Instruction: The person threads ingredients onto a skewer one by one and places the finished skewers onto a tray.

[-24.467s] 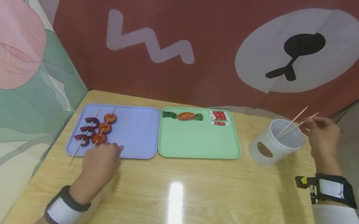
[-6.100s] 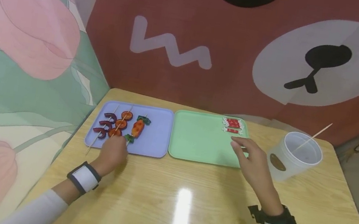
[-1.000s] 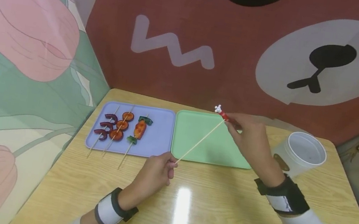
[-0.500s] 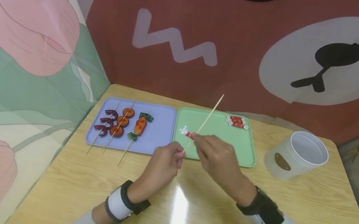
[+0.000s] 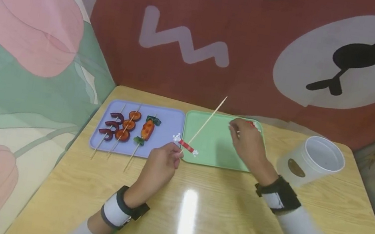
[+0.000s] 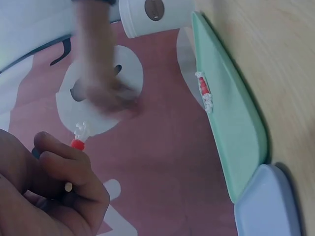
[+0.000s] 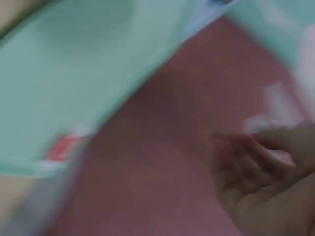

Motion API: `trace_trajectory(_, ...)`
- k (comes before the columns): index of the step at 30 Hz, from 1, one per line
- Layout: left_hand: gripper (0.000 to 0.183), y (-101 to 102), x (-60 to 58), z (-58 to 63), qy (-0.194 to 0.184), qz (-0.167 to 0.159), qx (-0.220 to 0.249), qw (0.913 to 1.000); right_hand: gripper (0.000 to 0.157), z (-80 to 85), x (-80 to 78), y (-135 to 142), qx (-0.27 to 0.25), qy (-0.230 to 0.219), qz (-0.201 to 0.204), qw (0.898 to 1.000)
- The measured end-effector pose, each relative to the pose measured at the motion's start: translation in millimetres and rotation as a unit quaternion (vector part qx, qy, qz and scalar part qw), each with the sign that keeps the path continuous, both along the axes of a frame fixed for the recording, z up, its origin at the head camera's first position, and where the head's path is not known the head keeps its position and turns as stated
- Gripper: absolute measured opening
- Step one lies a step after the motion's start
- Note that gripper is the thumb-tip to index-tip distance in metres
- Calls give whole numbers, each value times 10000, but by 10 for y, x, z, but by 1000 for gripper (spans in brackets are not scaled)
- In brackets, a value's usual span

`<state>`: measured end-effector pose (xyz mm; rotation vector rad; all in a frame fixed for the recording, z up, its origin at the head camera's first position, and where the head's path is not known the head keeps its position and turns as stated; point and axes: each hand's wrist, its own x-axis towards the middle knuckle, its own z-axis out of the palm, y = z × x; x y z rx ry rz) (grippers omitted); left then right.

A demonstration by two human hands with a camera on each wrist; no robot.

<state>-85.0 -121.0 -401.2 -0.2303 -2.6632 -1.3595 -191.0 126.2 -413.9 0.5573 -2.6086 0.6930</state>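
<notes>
My left hand (image 5: pixel 162 164) pinches a bamboo skewer (image 5: pixel 209 117) near its lower end, the point slanting up and away. Threaded low on it, just above the fingers, is a red piece with white frilled ends (image 5: pixel 186 145). The skewer's blunt end (image 6: pixel 68 187) pokes out between the fingers in the left wrist view. Over the green tray (image 5: pixel 210 159) hovers my right hand (image 5: pixel 249 144), with nothing visible between its loosely bent fingers in the blurred right wrist view. Similar red pieces (image 5: pixel 254 124) lie at the tray's far right corner, partly hidden behind that hand.
On the left, a purple tray (image 5: pixel 172 119) bears a skewer of dark curved pieces (image 5: pixel 112 124), a skewer of round slices (image 5: pixel 129 125) and a skewer with an orange piece between green ones (image 5: pixel 147 129). A white bucket (image 5: pixel 323 155) stands right. A printed cloth (image 5: pixel 192 81) hangs behind.
The right hand has let go of the red piece, now threaded on the skewer, and moved back to the far right of the green tray. The left hand has shifted slightly left.
</notes>
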Motion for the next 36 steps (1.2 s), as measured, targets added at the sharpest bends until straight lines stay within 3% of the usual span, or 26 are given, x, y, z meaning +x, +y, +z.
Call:
trace_trajectory(2,10,-11,20,-12,-86,-58,-22,9999,16,-194,-264,292,551,-498,-484,9961)
trace_trajectory(5,9,-12,70,-28,-267,-209,-9,9994,21,-515,-507,688,1202,-948,-795,9850)
trace_trajectory(10,8,4,161,-29,-432,-404,-29,9982,22,-875,-586,1040,1763,-1106,-814,9747)
trace_trajectory(15,9,16,181,-12,-388,-425,12,9983,17,-968,-612,1077,2029,-924,-779,9717)
trace_trajectory(20,10,15,168,-2,-345,-387,-54,9986,18,-934,-631,1074,1827,-1144,-833,9729)
trace_trajectory(26,11,4,151,-38,-317,-408,-148,9986,13,-760,-635,1024,610,-992,-719,9906)
trace_trajectory(32,13,16,138,-138,-303,-549,-423,9971,25,-332,-513,775,-803,-1120,-582,9887)
trace_trajectory(36,14,27,130,-164,-275,-576,-482,9968,25,-15,-354,559,-1233,-1112,-468,9850)
